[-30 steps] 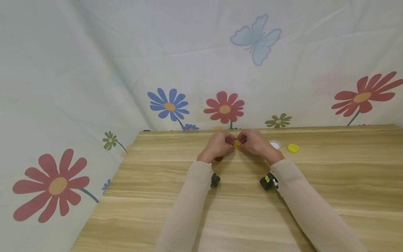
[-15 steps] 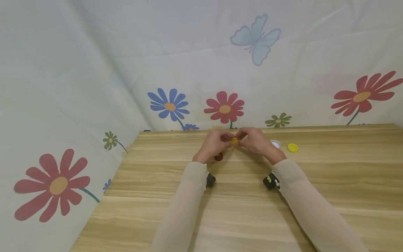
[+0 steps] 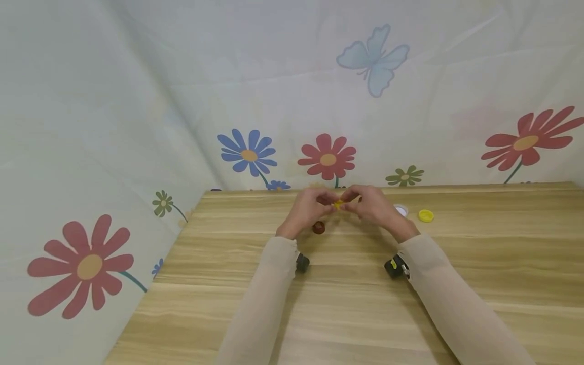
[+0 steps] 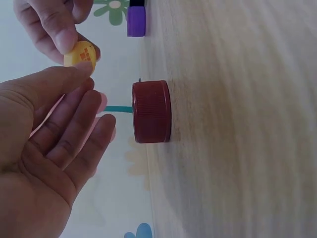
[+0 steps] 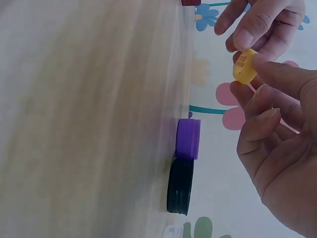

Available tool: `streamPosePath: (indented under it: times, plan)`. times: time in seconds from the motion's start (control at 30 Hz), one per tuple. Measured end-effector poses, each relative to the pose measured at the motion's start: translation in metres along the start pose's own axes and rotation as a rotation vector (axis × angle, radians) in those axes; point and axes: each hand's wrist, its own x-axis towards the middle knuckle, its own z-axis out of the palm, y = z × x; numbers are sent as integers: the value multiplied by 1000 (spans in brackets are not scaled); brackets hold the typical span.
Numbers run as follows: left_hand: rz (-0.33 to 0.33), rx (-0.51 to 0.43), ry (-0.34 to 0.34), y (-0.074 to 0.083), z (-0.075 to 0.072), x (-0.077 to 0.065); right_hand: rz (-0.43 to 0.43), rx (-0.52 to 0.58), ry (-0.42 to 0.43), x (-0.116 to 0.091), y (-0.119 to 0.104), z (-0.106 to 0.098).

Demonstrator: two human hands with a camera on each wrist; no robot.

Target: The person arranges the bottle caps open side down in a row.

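Both hands meet near the table's far edge around a small yellow cap [image 4: 79, 54] with orange print on its top. My left hand [image 3: 306, 210] pinches it between thumb and index finger, the other fingers loosely bent. From the opposite side, the thumb and fingers of my right hand [image 3: 373, 207] pinch the same cap [image 5: 244, 67]. The cap is tilted and raised above the table, partly covered by fingertips. Below the left hand, a dark red ribbed bottle cap [image 4: 151, 112] rests on the table.
A purple cap [image 5: 188, 139] and a dark cap [image 5: 180, 186] stand side by side, hidden behind the right hand in the head view. Right of that hand lie a white cap [image 3: 401, 210] and a bright yellow cap [image 3: 426, 216]. A flowered cloth [image 3: 274, 101] hangs behind the table.
The pinched yellow cap has turned from facing up to a steeper tilt and shifted slightly left. My left wrist has moved left, uncovering more of the red cap.
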Motion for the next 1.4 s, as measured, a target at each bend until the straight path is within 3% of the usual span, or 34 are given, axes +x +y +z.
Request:
streamPosePath:
  times: [0.37, 0.73, 1.4]
  plan:
    - [-7, -8, -11, 3, -1, -5, -43, 6, 14, -7, 6, 3]
    - [-13, -32, 8, 5, -2, -7, -32, 38, 41, -12, 2, 2]
    - [33, -35, 20, 9, -4, -8, -74, 96, 70, -13, 2, 1]
